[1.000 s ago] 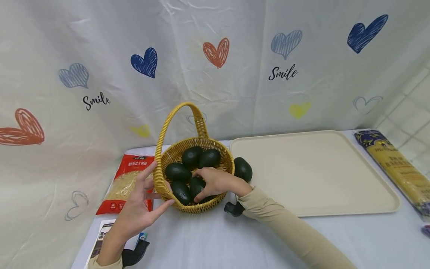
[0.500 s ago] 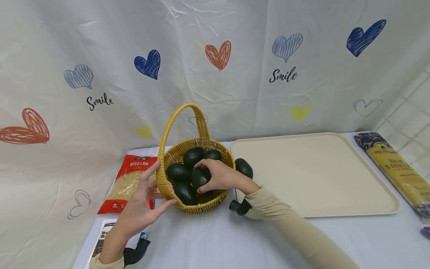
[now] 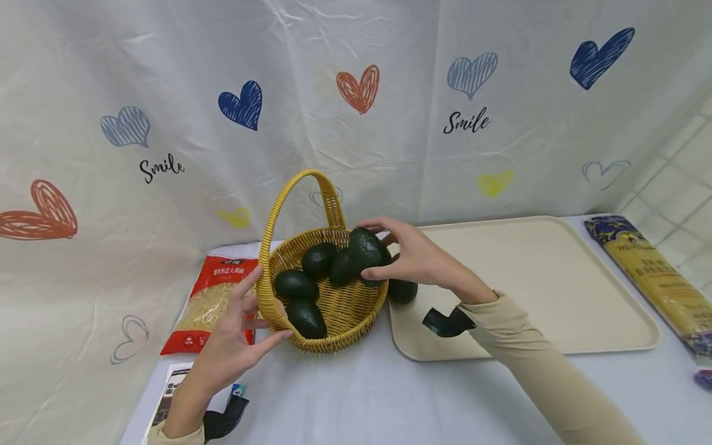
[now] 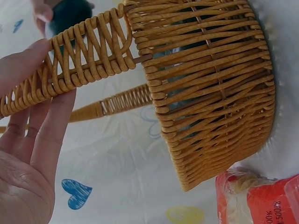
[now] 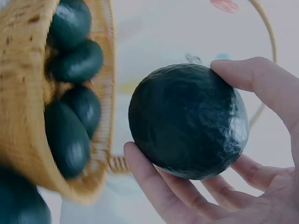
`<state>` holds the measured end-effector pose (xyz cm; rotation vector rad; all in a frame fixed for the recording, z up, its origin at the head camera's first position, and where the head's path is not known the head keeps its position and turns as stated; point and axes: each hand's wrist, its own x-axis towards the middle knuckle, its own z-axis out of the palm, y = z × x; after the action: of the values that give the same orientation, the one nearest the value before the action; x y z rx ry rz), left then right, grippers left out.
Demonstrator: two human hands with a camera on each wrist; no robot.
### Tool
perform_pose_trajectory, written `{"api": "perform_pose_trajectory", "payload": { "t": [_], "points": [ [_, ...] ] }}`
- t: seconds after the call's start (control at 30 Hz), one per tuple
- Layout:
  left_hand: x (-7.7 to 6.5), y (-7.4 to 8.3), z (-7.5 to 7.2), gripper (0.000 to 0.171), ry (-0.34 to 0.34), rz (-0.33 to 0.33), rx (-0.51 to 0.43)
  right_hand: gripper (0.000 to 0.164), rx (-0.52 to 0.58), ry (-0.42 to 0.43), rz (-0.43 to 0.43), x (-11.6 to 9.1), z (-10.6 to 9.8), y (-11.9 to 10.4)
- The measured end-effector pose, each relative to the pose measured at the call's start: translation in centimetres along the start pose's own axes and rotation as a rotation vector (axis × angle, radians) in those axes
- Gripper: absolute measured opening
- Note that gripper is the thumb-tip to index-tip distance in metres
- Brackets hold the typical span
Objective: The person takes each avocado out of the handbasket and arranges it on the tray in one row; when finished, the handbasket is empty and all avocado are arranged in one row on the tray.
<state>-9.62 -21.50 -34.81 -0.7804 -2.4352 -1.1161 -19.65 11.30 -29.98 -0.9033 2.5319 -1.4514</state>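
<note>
My right hand (image 3: 414, 256) grips a dark green avocado (image 3: 366, 247) above the right rim of a yellow wicker basket (image 3: 356, 312). Thumb and fingers wrap round this avocado (image 5: 187, 121) in the right wrist view. Several more avocados (image 3: 296, 285) lie inside the basket, mostly along its left and back. At the basket's left, my left hand (image 3: 225, 343) holds the lower part of the arched handle (image 3: 278, 210). The left wrist view has the thumb on one side of the woven handle (image 4: 88, 56) and the fingers on the other.
Right of the basket lies a flat cream tray (image 3: 523, 290), with another avocado (image 3: 403, 292) at its left edge. A red pasta bag (image 3: 206, 303) lies left, a yellow packet (image 3: 651, 278) far right. A printed sheet (image 3: 169, 395) is partly behind the left wrist.
My right hand has lifted an avocado from the front of the basket and carried it up and right to the rim. The left hand and basket have barely moved.
</note>
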Motion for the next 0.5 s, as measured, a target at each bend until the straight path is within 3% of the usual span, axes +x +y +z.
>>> {"api": "perform_pose_trajectory", "payload": {
  "t": [0.27, 0.5],
  "points": [
    [0.0, -0.1, 0.2, 0.125, 0.001, 0.005, -0.008, 0.077, 0.058, 0.095, 0.059, -3.2, -4.7, 1.9],
    [0.0, 0.0, 0.2, 0.124, 0.007, 0.017, 0.0, 0.074, 0.05, 0.144, 0.134, -5.7, -6.3, 4.4]
  ]
}}
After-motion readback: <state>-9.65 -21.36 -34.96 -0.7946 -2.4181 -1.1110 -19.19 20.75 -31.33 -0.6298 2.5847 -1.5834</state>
